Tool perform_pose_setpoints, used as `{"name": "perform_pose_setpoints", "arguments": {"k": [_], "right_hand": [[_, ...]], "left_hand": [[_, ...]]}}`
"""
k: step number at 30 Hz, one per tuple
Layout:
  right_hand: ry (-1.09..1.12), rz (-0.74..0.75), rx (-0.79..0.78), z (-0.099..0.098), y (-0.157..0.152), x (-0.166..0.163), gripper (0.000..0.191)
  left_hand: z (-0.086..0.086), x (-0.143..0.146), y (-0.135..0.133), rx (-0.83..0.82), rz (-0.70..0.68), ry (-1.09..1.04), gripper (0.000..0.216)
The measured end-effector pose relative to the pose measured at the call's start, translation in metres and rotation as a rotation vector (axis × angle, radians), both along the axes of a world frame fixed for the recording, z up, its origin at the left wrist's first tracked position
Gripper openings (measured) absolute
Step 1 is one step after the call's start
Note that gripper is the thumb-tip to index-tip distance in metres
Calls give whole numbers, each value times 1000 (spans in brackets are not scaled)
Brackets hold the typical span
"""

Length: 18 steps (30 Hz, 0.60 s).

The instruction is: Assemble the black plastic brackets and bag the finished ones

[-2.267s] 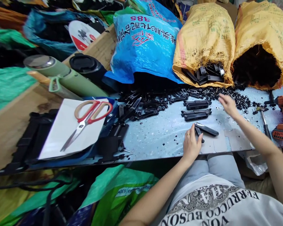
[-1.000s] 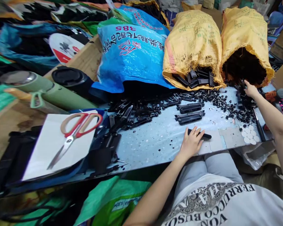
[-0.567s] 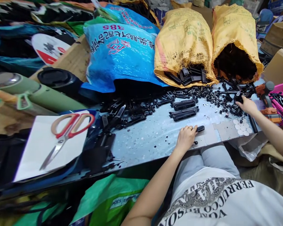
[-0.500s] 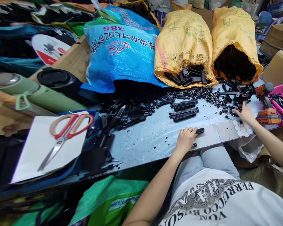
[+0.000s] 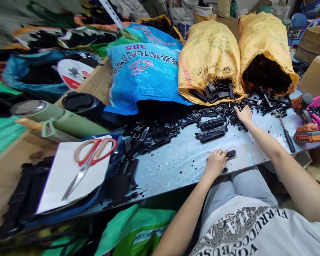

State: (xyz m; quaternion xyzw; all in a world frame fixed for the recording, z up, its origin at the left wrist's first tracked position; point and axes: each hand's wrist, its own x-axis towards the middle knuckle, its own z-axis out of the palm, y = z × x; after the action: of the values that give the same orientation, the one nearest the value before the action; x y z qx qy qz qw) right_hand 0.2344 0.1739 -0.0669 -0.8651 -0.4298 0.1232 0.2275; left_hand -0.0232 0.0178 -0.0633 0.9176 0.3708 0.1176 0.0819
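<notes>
The left hand (image 5: pixel 216 163) lies at the table's (image 5: pixel 176 156) near edge, fingers curled down over a black bar (image 5: pixel 230 153) whose tip pokes out. The right hand (image 5: pixel 244 114) reaches toward the far edge, fingers loosely spread on scattered small black parts (image 5: pixel 233 110) just before a yellow sack (image 5: pixel 210 53). Two long black pieces (image 5: pixel 212 129) lie between the hands.

- A pale blue, speckled counter (image 5: pixel 181 156) is stretching across the middle.
- A wooden board (image 5: pixel 94 81) is running along its far left side.
- Cardboard boxes (image 5: pixel 313 39) are standing at the far right.
- Even light is falling throughout.
</notes>
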Motion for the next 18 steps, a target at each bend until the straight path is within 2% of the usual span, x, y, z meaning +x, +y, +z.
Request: {"name": "perform_pose_setpoints", "arguments": {"k": [2,5,7,10,14,16,18], "right_hand": [[-114,5,70,11,4,7,68],[-396,110,155,29,7,41,47],[-530,206,44,40,11,67,43],[-582,330,-199,48,18,91,40],[-583,404,-246,56,22,87,42],[-615,397,-232,65,11,79,46],[-659,347,-201,78,-12,74,47]], "left_hand": [[2,-1,0,6,-3,-7,28],[6,1,1,12,-2,-47,29],[8,4,0,6,-7,-61,30],[10,12,-2,-7,-19,-42,31],[12,16,-2,-6,-1,-25,30],[12,12,-1,-3,15,-25,29],[10,8,0,-2,28,-21,29]]}}
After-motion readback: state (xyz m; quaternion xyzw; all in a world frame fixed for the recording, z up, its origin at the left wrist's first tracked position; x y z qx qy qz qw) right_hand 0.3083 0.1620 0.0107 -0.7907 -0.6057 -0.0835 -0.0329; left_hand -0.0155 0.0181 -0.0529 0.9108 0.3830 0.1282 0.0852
